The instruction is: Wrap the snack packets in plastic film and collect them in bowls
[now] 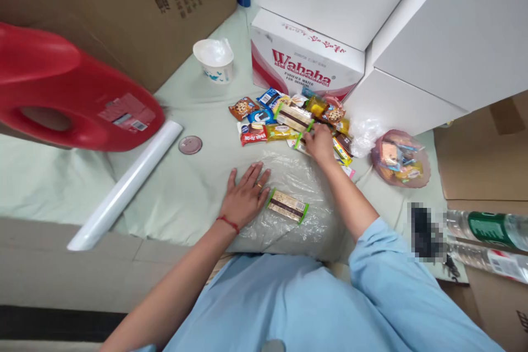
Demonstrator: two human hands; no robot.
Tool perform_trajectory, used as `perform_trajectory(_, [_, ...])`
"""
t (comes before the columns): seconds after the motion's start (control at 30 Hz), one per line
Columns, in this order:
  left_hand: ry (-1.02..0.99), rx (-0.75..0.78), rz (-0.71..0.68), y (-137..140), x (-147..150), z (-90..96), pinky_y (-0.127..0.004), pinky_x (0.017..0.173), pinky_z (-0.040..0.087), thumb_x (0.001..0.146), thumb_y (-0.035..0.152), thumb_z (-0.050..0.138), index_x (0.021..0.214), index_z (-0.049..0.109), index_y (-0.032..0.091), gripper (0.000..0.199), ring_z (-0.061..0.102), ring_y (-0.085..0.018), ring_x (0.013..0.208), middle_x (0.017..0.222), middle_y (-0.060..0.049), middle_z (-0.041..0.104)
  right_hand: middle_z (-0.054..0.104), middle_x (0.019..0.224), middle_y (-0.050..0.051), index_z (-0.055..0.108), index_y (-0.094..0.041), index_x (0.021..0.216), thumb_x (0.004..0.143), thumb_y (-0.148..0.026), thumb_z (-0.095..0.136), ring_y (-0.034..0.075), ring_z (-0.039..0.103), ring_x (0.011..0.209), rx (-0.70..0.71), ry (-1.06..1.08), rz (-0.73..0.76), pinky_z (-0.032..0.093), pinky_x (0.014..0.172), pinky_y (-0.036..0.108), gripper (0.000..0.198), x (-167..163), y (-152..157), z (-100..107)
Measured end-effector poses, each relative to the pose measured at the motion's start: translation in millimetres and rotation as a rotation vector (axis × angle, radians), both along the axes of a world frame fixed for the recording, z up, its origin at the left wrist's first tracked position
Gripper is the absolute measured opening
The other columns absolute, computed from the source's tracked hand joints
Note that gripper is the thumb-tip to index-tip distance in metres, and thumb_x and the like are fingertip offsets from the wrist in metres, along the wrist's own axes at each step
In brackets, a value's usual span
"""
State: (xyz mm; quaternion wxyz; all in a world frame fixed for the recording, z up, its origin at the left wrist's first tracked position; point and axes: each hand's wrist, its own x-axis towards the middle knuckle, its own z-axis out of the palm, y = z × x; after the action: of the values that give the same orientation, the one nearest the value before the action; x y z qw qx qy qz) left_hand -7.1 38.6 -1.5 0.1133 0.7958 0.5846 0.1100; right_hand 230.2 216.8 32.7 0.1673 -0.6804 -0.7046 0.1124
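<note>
My left hand [246,193] lies flat, fingers spread, on the left part of a sheet of clear plastic film [319,231]. Just right of it, a wrapped snack bar [287,206] with green ends rests on the film. Beyond the film is a pile of wrapped snacks, among them a red packet [252,133], a blue packet [270,98] and a yellow packet [281,132]. My right hand [320,144] reaches into the pile's near side, its fingers closed on another green-ended snack bar [301,144], partly hidden. One more such bar [294,117] lies on top of the pile.
A white roll [126,184], a round disc [190,144] and a red jug [82,93] are at left. Behind stand a paper cup [214,63] and a Wahaha box [305,58]. Right are a crumpled clear bag [365,135], a pink bowl [425,168] of snacks and plastic bottles [487,228].
</note>
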Motion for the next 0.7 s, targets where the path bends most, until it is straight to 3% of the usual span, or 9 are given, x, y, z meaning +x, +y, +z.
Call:
perform_trajectory(0.13, [0.013,0.013,0.001,1,0,-2.0,-0.065,0.128,0.008,0.107,0.039,0.034,0.158,0.043,0.026,0.054,0.035,-0.028,0.155,0.169,-0.010,0.033,0.062,0.126,0.020,0.065,-0.012,0.125,0.101,-0.028,0.043,0.032,0.060,0.115,0.044,-0.022,0.084,0.047,0.102,0.043,0.036,-11,0,16])
perform_trajectory(0.3, [0.009,0.018,0.001,1,1,-2.0,-0.064,0.128,0.008,0.107,0.040,0.035,0.159,0.042,0.028,0.054,0.035,-0.028,0.156,0.169,-0.010,0.032,0.051,0.142,0.019,0.054,-0.016,0.141,0.103,-0.029,0.043,0.036,0.057,0.123,0.178,-0.126,0.023,0.047,0.103,0.050,0.042,5,52,50])
perform_trajectory(0.4, [0.000,0.008,0.009,1,2,-0.8,-0.064,0.128,0.008,0.106,0.039,0.036,0.159,0.042,0.029,0.054,0.036,-0.028,0.155,0.169,-0.010,0.033,0.060,0.132,0.018,0.066,-0.015,0.126,0.097,-0.030,0.057,0.035,0.063,0.113,0.104,-0.172,0.065,0.049,0.099,0.050,0.034,9,90,57])
perform_trajectory(0.53, [-0.024,0.000,0.018,1,2,-0.3,-0.063,0.129,0.007,0.106,0.039,0.036,0.159,0.042,0.030,0.054,0.036,-0.028,0.155,0.169,-0.009,0.034,0.072,0.110,0.012,0.073,-0.012,0.108,0.094,-0.025,0.061,0.027,0.066,0.105,0.043,-0.039,0.071,0.049,0.098,0.043,0.023,19,123,58])
perform_trajectory(0.7, [-0.036,0.001,0.012,0,0,-1.5,-0.062,0.129,0.004,0.106,0.040,0.035,0.159,0.043,0.028,0.054,0.034,-0.027,0.156,0.169,-0.009,0.033,0.074,0.102,0.012,0.073,-0.010,0.107,0.097,-0.032,0.056,0.022,0.065,0.098,0.227,0.143,-0.055,0.048,0.093,0.038,0.029,48,113,73])
